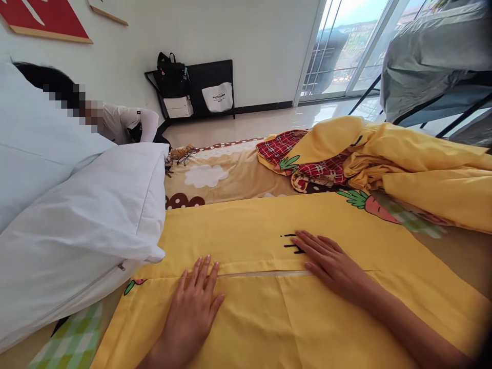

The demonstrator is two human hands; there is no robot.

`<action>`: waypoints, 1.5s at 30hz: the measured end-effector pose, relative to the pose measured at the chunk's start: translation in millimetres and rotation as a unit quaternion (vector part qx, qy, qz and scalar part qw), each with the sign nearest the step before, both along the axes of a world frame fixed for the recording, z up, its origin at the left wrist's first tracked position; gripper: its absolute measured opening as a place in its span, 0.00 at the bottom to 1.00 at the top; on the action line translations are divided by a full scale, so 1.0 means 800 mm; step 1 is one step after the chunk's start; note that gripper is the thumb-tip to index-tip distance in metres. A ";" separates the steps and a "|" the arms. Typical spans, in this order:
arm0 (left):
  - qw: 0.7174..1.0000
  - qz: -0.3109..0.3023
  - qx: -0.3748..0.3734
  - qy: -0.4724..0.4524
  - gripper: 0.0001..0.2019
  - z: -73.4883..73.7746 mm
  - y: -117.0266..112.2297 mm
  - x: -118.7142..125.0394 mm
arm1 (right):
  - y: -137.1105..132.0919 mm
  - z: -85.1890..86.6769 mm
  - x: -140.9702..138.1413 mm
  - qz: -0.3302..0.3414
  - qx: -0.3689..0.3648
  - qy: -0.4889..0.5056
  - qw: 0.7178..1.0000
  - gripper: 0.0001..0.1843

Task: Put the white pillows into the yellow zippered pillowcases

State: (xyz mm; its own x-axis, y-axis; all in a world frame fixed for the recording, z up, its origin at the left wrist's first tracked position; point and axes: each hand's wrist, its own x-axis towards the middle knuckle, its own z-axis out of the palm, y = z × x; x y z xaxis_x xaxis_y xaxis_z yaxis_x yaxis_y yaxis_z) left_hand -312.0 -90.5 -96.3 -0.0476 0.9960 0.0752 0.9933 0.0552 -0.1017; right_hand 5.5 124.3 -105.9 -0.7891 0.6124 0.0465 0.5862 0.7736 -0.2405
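Note:
A yellow pillowcase (246, 225) printed with carrots and black marks lies spread flat in front of me. A long slit runs across it from side to side, showing a thin pale strip between its edges. My left hand (194, 302) rests palm down on the cloth, fingers stretched over the left end of the slit. Farther right, my right hand (334, 264) also lies flat, its fingertips by the black print and its thumb side at the slit. Neither hand grips anything.
White pillows (96, 215) are piled at the left, one with a zip. Bunched yellow bedding (384, 148) with red plaid lies at the back right, on a brown patterned blanket (230, 179). Beyond are a person (126, 123), a black bench (207, 74) with bags, and a grey-covered frame (434, 46).

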 end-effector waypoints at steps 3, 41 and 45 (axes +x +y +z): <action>0.999 0.008 -0.025 -0.021 0.29 0.005 0.003 0.000 | -0.003 0.000 -0.004 -0.011 0.001 0.005 1.000 0.30; 0.982 0.187 -0.021 -0.006 0.27 0.039 -0.158 0.027 | -0.063 0.031 0.155 -0.110 0.094 -0.022 0.989 0.31; 0.994 -0.026 -0.031 -0.100 0.28 0.066 -0.025 0.133 | -0.127 0.047 0.015 0.017 0.036 0.022 0.999 0.30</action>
